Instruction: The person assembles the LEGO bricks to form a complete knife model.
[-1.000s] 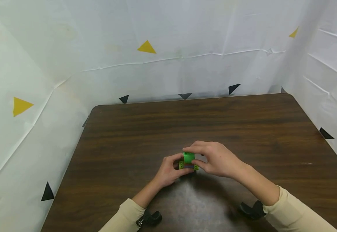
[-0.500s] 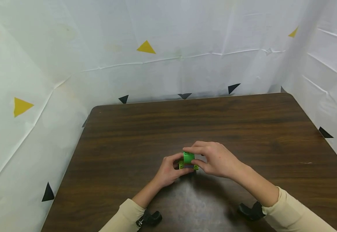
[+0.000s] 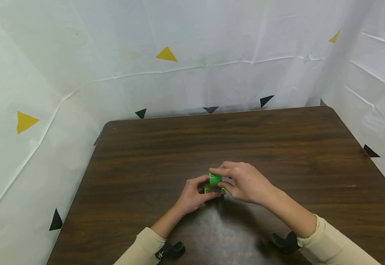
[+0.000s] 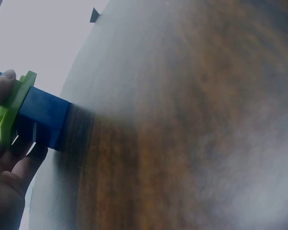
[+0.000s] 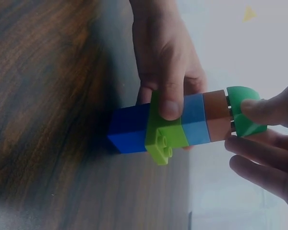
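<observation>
A stack of toy building bricks stands on the table between my hands. In the right wrist view it runs from a dark blue brick (image 5: pixel 128 132) at the base through a wider lime brick (image 5: pixel 175 134), a light blue brick (image 5: pixel 196 122) and a brown brick (image 5: pixel 217 115). My left hand (image 3: pixel 192 197) grips the stack, its thumb against the lime brick. A rounded green brick (image 3: pixel 215 179) is pinched by my right hand (image 3: pixel 248 182) at the top of the stack. Studs show in a narrow gap between it and the brown brick.
The dark wooden table (image 3: pixel 166 151) spreads around the hands. White sheeting (image 3: pixel 123 44) with yellow and black triangles rises behind it and at both sides. Black wrist devices (image 3: pixel 174 250) hang under both sleeves.
My right forearm has shifted very slightly to the left. Both hands keep their hold, and the stack stays in place.
</observation>
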A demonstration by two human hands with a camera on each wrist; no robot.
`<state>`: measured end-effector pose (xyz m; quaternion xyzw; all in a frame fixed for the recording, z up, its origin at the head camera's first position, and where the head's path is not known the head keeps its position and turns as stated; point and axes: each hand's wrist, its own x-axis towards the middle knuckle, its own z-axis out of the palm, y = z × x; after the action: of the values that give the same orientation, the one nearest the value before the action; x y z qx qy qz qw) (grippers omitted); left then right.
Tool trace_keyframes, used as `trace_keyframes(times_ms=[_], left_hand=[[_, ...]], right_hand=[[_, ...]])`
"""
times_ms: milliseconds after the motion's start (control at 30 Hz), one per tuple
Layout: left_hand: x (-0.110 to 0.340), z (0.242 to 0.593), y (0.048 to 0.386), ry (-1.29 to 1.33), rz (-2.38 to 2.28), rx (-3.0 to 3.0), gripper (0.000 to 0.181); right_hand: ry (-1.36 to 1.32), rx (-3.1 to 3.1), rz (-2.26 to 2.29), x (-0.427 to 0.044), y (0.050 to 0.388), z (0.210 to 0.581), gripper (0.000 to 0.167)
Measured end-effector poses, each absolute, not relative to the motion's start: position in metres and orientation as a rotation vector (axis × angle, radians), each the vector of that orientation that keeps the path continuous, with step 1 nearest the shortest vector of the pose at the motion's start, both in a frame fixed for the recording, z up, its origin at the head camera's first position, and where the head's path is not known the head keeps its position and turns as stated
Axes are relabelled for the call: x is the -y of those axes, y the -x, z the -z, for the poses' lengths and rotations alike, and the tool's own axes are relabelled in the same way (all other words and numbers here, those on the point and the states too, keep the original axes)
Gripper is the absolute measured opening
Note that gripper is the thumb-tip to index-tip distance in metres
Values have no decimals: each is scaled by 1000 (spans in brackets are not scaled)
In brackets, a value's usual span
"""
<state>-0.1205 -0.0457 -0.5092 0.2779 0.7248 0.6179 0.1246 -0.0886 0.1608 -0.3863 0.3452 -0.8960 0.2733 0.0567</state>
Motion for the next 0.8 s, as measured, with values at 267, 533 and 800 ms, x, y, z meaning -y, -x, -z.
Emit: trace_keyframes(times_ms=[267, 533, 800], left_hand=[[46, 486, 114, -820, -1821, -2122, 35], [46, 496, 117, -815, -1813, -2117, 41], [45, 508, 119, -824, -1820, -2101, 41]], right_hand=[[-1058, 2698, -846, -160, 90, 387, 46], [-1055, 2713, -935, -163, 94, 388, 48], [-1031, 2784, -848, -162, 90, 384, 47]])
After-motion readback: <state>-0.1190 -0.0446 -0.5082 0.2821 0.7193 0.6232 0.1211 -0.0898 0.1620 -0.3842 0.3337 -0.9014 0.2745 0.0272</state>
